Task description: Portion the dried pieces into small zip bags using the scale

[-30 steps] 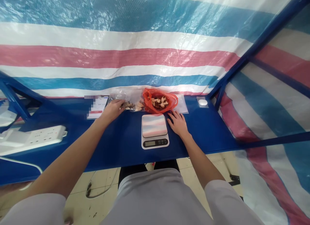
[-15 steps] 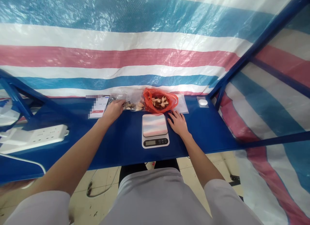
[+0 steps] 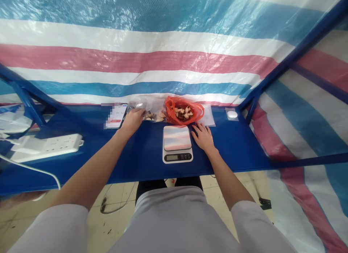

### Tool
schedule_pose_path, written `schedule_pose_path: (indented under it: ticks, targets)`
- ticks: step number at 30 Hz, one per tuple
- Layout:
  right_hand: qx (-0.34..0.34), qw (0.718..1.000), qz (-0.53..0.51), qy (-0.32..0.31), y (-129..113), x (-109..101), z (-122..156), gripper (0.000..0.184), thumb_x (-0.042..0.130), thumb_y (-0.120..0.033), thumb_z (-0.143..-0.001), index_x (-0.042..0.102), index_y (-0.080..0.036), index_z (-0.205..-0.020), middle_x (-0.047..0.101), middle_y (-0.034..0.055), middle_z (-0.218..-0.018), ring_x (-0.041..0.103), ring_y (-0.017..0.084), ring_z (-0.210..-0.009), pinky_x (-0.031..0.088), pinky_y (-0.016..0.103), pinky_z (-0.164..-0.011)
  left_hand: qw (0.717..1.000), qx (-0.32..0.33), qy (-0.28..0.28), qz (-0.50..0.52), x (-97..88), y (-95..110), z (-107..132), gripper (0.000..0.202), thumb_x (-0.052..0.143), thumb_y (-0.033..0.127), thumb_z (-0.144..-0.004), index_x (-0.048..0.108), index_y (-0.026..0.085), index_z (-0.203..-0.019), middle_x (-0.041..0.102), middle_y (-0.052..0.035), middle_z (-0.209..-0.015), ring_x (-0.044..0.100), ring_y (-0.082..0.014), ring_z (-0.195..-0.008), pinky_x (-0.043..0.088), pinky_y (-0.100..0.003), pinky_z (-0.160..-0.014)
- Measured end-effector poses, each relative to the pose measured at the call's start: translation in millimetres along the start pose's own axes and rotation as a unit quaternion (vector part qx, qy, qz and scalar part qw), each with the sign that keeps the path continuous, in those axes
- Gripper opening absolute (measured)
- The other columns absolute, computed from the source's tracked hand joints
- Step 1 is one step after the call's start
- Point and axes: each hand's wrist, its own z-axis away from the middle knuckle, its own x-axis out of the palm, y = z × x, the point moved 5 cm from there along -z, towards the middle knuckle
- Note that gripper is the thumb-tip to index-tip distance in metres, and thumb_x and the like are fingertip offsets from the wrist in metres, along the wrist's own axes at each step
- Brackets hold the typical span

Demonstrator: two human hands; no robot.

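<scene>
My left hand lies on a clear plastic bag that holds brown-and-cream dried slices. Its fingers are stretched out toward the right, partly over the bag. To the right of that bag stands an open red plastic bag with more of the same slices inside. In front of the red bag is a white kitchen scale with nothing on its platform. Beside the scale's right edge, my right hand rests palm down on the blue table, fingers spread and holding nothing.
A phone with a lit screen lies left of the clear bag. Behind my right hand is a flat translucent plastic sheet or bag. A small bag with a white round item lies further right. A power strip occupies the table's left side.
The camera view has shifted slightly, so the table and everything on it appear a little further right. Both hands keep their places on the clear bag and beside the scale.
</scene>
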Motion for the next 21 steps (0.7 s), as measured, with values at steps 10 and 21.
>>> schedule_pose_path:
  ticks: [10,21]
  targets:
    - [-0.007,1.0,0.01,0.011,0,2,0,0.046,0.045,-0.037,-0.103,0.061,-0.022,-0.144,0.05,0.0111,-0.158,0.044,0.03,-0.149,0.03,0.053,-0.123,1.0,0.017,-0.017,0.002,-1.7,-2,-1,0.047,0.044,0.008,-0.084,0.072,0.014,-0.122,0.073,-0.0156,-0.123,0.069,-0.0299,-0.112,0.052,-0.041,-0.101]
    - [-0.003,0.999,0.008,0.045,-4,-12,2,0.042,0.045,-0.032,-0.103,0.067,-0.02,-0.136,0.057,0.0107,-0.152,0.05,0.029,-0.144,0.035,0.048,-0.122,0.997,-0.01,0.062,0.039,-32.1,3,2,0.044,0.045,0.011,-0.089,0.071,0.012,-0.125,0.072,-0.016,-0.129,0.067,-0.0303,-0.122,0.05,-0.042,-0.109]
